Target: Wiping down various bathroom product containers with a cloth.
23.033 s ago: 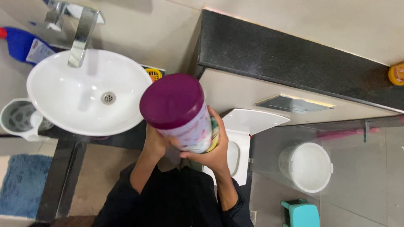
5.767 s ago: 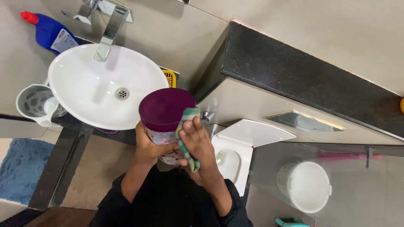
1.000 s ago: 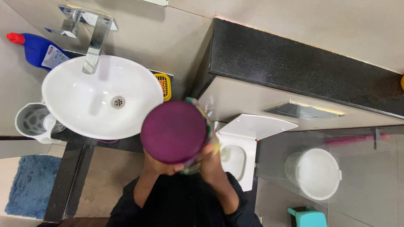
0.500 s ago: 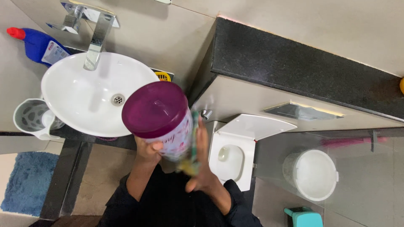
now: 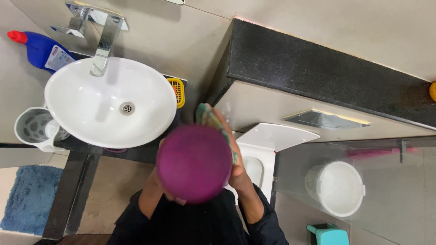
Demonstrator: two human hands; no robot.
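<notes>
Fingers: right hand (image 5: 227,145) fingers press a greenish cloth (image 5: 206,117) against the purple-lidded canister (image 5: 194,163); left hand (image 5: 156,179) grips it from below, fingers mostly hidden.
Canister: raised before the chest, between white basin (image 5: 91,122) and toilet (image 5: 272,140).

The bathroom was evenly and fairly brightly lit, with soft, diffuse light and no harsh shadows. The white washbasin (image 5: 110,102) showed gentle sheen but kept its detail, and the chrome tap (image 5: 103,34) above it cast a faint shadow on the wall. The purple-lidded canister (image 5: 194,163), held very near the camera, was out of focus, and the right hand (image 5: 227,140) beside it was smeared by motion blur. The black stone ledge (image 5: 327,75) to the right of the washbasin stayed sharp, with a dull sheen. The glass panel (image 5: 363,181) below the ledge looked hazy.
</notes>
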